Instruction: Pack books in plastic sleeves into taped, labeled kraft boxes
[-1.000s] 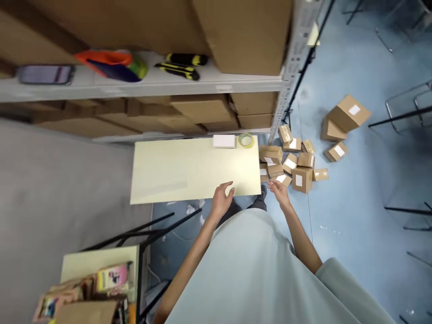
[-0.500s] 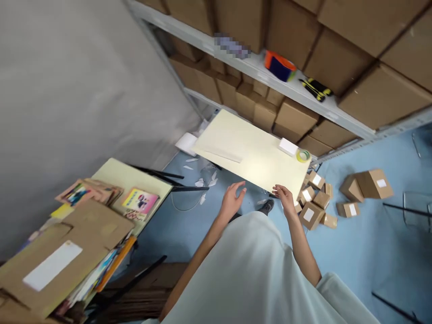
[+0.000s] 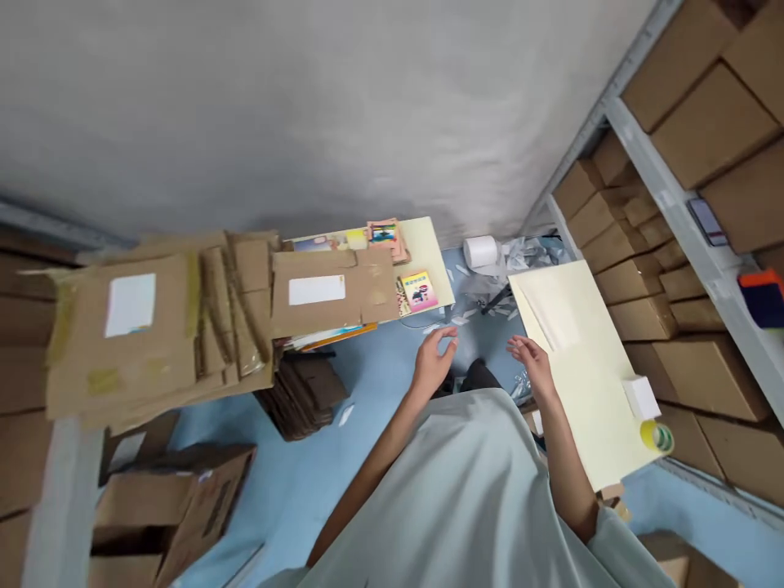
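Note:
My left hand (image 3: 434, 359) hangs in the air in front of my body, thumb and fingers apart, holding nothing. Across from it, my right hand (image 3: 532, 364) is also empty, its fingers loosely curled and apart, close to the edge of a cream table (image 3: 588, 400). On that table lie a white box (image 3: 642, 398) and a roll of yellow-green tape (image 3: 657, 437). Beyond my left hand, another cream table (image 3: 438, 265) carries a small yellow-and-pink book (image 3: 419, 291), a stack of picture cards (image 3: 387, 237) and a flattened cardboard box (image 3: 324, 314) with a white label.
Flattened cartons (image 3: 159, 343) are piled at the left. Folded cardboard (image 3: 306, 392) stands beneath the left table. A white roll (image 3: 481, 251) and plastic scraps lie near the wall. Right-hand shelves (image 3: 679, 180) hold brown boxes and a phone (image 3: 707, 222). Open cartons (image 3: 147, 506) sit lower left.
My view has swung left, so the book table is now ahead and the tape table has shifted to the right. Both hands stay raised, apart and empty.

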